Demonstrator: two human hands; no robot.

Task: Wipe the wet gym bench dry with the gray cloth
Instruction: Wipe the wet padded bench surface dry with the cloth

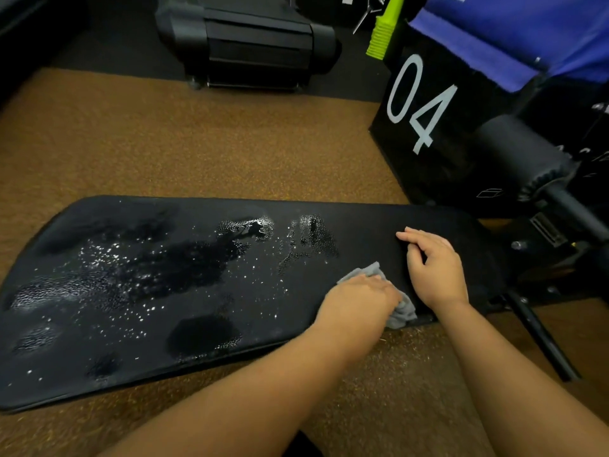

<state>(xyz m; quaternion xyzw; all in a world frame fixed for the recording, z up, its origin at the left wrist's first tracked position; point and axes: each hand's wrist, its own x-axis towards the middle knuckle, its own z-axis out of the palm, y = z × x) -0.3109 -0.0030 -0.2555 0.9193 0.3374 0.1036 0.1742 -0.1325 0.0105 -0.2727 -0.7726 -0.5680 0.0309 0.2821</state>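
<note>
While wet: pebbled bench (197,275), crumpled cloth (400,313)

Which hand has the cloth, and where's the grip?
Left hand holds the gray cloth bunched at its middle, ends sticking out. Right hand rests flat on the bench, holding nothing.

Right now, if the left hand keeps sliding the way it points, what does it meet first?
Probably the right hand. The left hand, gripping the gray cloth on the bench, points toward it, though how close they sit is unclear.
</note>
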